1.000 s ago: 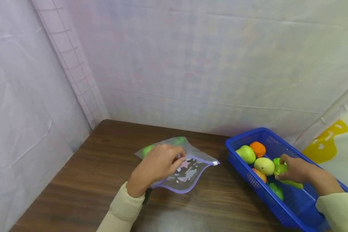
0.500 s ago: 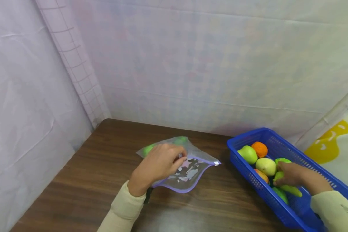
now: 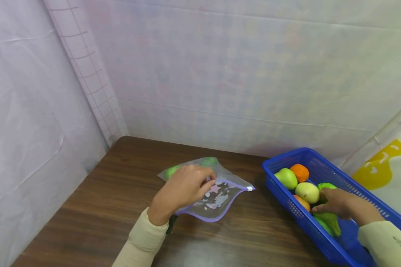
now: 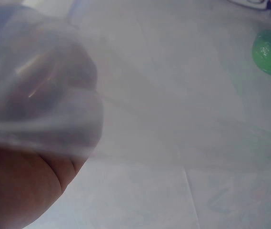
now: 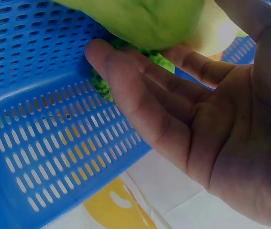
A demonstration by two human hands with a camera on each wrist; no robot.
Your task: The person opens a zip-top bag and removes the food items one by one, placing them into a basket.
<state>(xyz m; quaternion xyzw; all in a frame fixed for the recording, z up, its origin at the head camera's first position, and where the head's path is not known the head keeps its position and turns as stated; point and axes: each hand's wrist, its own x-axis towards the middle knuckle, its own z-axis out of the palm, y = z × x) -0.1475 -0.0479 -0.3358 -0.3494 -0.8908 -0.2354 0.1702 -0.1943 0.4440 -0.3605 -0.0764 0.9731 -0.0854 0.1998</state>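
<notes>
My left hand [image 3: 186, 186] pinches the upper edge of the mouth of a clear zip bag [image 3: 218, 200] with a purple seal and white slider. The bag lies on the table with green items in its far part, one showing as a green lump [image 4: 268, 53] through the film. Inside the blue basket [image 3: 289, 207], my right hand [image 3: 344, 204] has its thumb and fingers around a long light-green vegetable [image 3: 332, 223]. In the right wrist view that vegetable [image 5: 149, 21] sits between thumb and fingers. A bumpy bright-green item [image 5: 161, 62] shows behind the fingers.
Left of the right hand the basket holds a green pear [image 3: 286, 178], an orange [image 3: 300, 172], a pale yellow-green round fruit [image 3: 307, 193] and another orange fruit [image 3: 301, 203]. A green item [image 3: 324, 225] lies by the near wall. White cloth walls [image 3: 237, 74] border the brown table [image 3: 97, 207].
My right hand has shifted slightly left and nearer in the basket. The long light-green vegetable's free end has swung toward the near side. My left hand keeps its pinch on the bag.
</notes>
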